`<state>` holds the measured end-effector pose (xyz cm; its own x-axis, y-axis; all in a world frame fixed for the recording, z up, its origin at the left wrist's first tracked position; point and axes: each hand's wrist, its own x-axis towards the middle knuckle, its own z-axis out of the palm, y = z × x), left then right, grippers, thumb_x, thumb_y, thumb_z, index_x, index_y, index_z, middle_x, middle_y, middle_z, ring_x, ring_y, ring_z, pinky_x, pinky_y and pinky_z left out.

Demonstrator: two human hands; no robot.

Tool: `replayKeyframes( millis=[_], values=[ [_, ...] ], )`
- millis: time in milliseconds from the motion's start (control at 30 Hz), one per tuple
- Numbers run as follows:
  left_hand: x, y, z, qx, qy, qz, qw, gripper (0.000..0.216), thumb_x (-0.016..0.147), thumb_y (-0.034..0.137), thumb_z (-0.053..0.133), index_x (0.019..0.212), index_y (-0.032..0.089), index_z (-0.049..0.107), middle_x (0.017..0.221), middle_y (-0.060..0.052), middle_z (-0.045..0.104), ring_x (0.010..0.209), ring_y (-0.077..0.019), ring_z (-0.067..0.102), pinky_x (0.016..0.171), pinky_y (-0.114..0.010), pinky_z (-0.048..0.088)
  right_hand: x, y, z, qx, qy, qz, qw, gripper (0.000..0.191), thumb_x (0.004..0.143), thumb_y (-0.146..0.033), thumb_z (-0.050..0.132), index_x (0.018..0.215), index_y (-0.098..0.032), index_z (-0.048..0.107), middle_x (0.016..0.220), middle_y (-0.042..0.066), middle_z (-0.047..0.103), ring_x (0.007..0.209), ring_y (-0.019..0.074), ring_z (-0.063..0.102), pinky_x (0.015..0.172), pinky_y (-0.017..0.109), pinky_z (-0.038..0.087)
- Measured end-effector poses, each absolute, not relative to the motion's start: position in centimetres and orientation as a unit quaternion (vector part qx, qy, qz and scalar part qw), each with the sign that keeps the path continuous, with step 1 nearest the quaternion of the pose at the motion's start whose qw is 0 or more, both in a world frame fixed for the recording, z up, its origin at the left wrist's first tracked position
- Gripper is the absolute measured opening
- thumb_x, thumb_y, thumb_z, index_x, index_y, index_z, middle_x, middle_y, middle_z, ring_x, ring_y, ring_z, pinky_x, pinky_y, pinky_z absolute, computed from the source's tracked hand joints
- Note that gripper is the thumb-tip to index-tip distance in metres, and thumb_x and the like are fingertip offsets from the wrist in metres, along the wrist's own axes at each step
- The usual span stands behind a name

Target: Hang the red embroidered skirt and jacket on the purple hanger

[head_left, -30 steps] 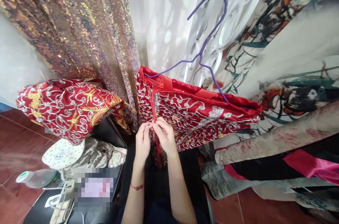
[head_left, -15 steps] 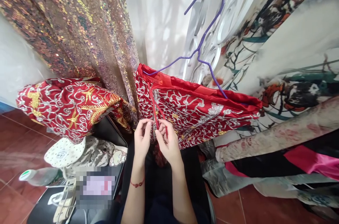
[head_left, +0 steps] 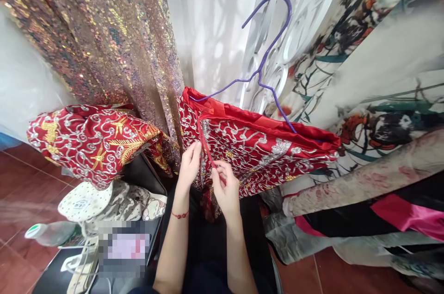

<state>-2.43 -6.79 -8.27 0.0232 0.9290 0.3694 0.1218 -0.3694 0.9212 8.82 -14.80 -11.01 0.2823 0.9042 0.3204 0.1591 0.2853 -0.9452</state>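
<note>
Centrally, a red embroidered garment [head_left: 249, 146] hangs at a slant in front of the person, its smooth red band uppermost and the arms of a purple hanger [head_left: 259, 71] tucked into it. A thin red cord [head_left: 205, 145] comes down from the band near the garment's left end and runs to the right hand [head_left: 226, 187], whose fingers are curled closed with the cord pinched at the thumb. The left hand [head_left: 189, 164] is raised just beside the cord, thumb and forefinger bent close together at the garment; I cannot tell whether they grip anything. A red bracelet [head_left: 180, 215] circles the left wrist.

To the left, a second red embroidered cloth [head_left: 93, 143] lies bunched beneath a sequined drape [head_left: 121, 30]. Below it, a bottle [head_left: 52, 234] with a green-marked cap lies on its side at a black surface [head_left: 48, 268], near a pale spotted cloth [head_left: 85, 201]. On the right, a flower-patterned fabric [head_left: 385, 129] hangs above black and pink cloth [head_left: 398, 210]. Reddish tiles [head_left: 24, 178] cover the floor.
</note>
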Motion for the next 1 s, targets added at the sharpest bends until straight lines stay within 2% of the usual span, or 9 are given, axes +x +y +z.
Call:
replayKeyframes(
  millis=[33,100,200,267,400,533,667,800,1000],
  values=[
    [-2.4,-6.9,-8.4,0.587,0.429,0.557,0.402,0.050,0.096,0.061,0.048,0.077,0.018,0.066,0.081,-0.005,0.066,0.081,-0.0167,0.062,0.082,-0.030,0.051,9.0,-14.7,-11.1,-0.531,-0.487,0.297,0.626,0.023,0.097,-0.039,0.054,0.108,-0.020,0.061,0.075,0.001,0.064,0.064,0.0134,0.063,0.058,0.023,0.051],
    [-2.3,-7.3,-8.9,0.497,0.448,0.590,0.452,0.057,0.090,0.067,0.054,0.062,0.018,0.056,0.059,0.001,0.052,0.057,-0.0105,0.048,0.059,-0.023,0.043,9.4,-14.5,-11.5,-0.555,-0.433,0.293,0.648,0.025,0.095,-0.043,0.056,0.100,-0.019,0.061,0.070,-0.001,0.063,0.062,0.0132,0.062,0.057,0.024,0.051],
    [-2.2,-7.8,-9.7,0.401,0.463,0.623,0.486,0.062,0.079,0.068,0.067,0.052,0.018,0.041,0.051,0.006,0.036,0.047,-0.0053,0.028,0.046,-0.022,0.025,10.3,-14.3,-12.2,-0.566,-0.393,0.297,0.661,0.029,0.092,-0.048,0.060,0.096,-0.019,0.062,0.071,-0.001,0.063,0.063,0.0133,0.063,0.058,0.024,0.051],
    [-2.1,-7.8,-9.7,0.394,0.463,0.630,0.484,0.059,0.076,0.064,0.074,0.054,0.018,0.044,0.052,0.008,0.032,0.047,-0.0046,0.023,0.045,-0.022,0.019,10.6,-14.1,-12.5,-0.572,-0.388,0.286,0.664,0.029,0.092,-0.048,0.061,0.095,-0.019,0.062,0.073,0.000,0.065,0.065,0.0137,0.063,0.059,0.024,0.051],
    [-1.8,-7.4,-8.0,0.426,0.432,0.637,0.476,0.048,0.067,0.056,0.084,0.068,0.018,0.055,0.056,0.009,0.034,0.049,-0.0043,0.023,0.045,-0.021,0.020,10.2,-13.2,-12.0,-0.575,-0.438,0.247,0.645,0.026,0.094,-0.043,0.058,0.095,-0.019,0.064,0.078,0.003,0.069,0.066,0.0145,0.064,0.059,0.025,0.050],
    [-1.8,-6.5,-6.3,0.443,0.408,0.648,0.466,0.042,0.071,0.049,0.084,0.079,0.019,0.055,0.054,0.011,0.036,0.048,-0.0047,0.026,0.048,-0.019,0.024,8.9,-12.2,-11.0,-0.564,-0.513,0.202,0.615,0.018,0.094,-0.033,0.055,0.095,-0.019,0.067,0.087,0.006,0.072,0.073,0.0162,0.066,0.068,0.028,0.052],
    [-2.8,-5.6,-6.2,0.489,0.428,0.644,0.404,0.036,0.077,0.043,0.079,0.097,0.019,0.062,0.054,0.011,0.040,0.050,-0.0061,0.033,0.053,-0.019,0.030,7.8,-12.2,-10.8,-0.529,-0.579,0.215,0.582,0.017,0.094,-0.028,0.055,0.092,-0.020,0.070,0.086,0.005,0.072,0.071,0.0161,0.065,0.066,0.027,0.051],
    [-3.8,-5.5,-6.8,0.580,0.472,0.567,0.347,0.026,0.083,0.042,0.072,0.087,0.016,0.070,0.059,0.007,0.042,0.055,-0.0073,0.037,0.057,-0.021,0.032,7.4,-12.6,-9.8,-0.501,-0.606,0.226,0.574,0.017,0.094,-0.027,0.055,0.095,-0.021,0.070,0.088,0.005,0.071,0.065,0.0141,0.062,0.064,0.027,0.051],
    [-4.3,-7.6,-7.5,0.555,0.492,0.601,0.299,0.029,0.086,0.045,0.069,0.082,0.017,0.063,0.064,0.004,0.055,0.057,-0.0081,0.048,0.059,-0.020,0.039,7.5,-12.5,-5.0,-0.459,-0.584,0.254,0.620,0.009,0.092,-0.029,0.061,0.092,-0.021,0.067,0.088,0.003,0.073,0.072,0.0141,0.065,0.068,0.026,0.054]
  ],
)
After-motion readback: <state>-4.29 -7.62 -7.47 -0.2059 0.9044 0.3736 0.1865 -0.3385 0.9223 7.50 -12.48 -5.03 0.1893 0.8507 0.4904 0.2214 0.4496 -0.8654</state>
